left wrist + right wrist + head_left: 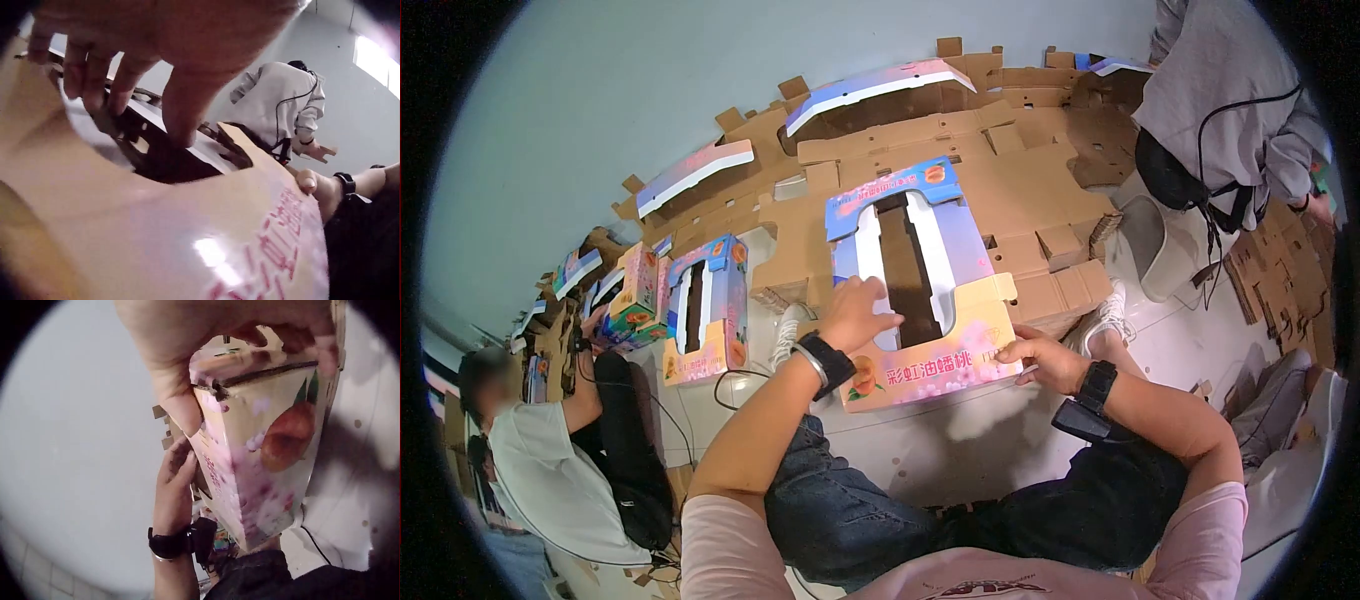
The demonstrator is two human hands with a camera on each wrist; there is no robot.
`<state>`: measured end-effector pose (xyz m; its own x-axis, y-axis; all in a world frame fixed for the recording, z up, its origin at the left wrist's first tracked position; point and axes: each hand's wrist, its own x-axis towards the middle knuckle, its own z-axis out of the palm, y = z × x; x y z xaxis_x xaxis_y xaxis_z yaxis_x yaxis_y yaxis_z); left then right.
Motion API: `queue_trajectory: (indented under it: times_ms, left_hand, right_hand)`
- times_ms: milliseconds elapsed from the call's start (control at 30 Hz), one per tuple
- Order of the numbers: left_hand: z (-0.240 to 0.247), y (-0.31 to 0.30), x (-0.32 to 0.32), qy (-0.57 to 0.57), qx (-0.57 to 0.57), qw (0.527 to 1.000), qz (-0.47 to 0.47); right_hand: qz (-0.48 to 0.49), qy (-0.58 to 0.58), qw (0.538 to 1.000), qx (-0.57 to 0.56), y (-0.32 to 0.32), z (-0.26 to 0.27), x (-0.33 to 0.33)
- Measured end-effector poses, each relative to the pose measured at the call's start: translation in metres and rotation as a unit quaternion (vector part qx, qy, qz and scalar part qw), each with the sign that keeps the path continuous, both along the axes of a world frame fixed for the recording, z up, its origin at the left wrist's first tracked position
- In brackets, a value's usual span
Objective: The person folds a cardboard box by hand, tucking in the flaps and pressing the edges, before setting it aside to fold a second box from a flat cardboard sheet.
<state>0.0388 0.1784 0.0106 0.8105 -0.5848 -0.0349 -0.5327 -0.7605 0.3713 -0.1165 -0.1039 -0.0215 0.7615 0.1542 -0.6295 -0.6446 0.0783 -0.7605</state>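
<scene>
A printed cardboard fruit box [930,370], yellow and pink at its near end and blue at the far end, is right in front of me. Its top has a long opening with white flaps [935,250] along both sides. Over the near left part of that opening is my left hand [855,315], thumb spread from the fingers; in the left wrist view its fingertips dip toward the opening. My right hand [1045,362] grips the box's near right corner, thumb on the top panel and fingers round the edge. The right wrist view shows a peach picture on the box's end.
Brown flattened cardboard [1040,190] lies behind the box. Another printed box [708,300] stands to the left. A seated person [565,450] is at far left, and another in grey [1230,90] is at the back right beside a pale bin [1145,240]. My shoes flank the box.
</scene>
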Motion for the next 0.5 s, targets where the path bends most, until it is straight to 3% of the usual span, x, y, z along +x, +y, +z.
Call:
queue_trajectory:
  times_ms: [167,267,500]
  left_hand:
    - [0.008,0.020,0.014,0.099,0.072,0.991,0.049]
    - [0.009,0.027,0.014,0.031,0.078,0.996,0.039]
    - [0.009,0.047,0.025,0.090,0.068,0.993,0.028]
  right_hand:
    - [0.006,-0.007,1.000,-0.003,-0.001,-0.001,0.000]
    - [0.026,0.001,1.000,-0.013,-0.003,-0.006,0.000]
    - [0.003,-0.006,1.000,0.000,-0.003,-0.005,-0.002]
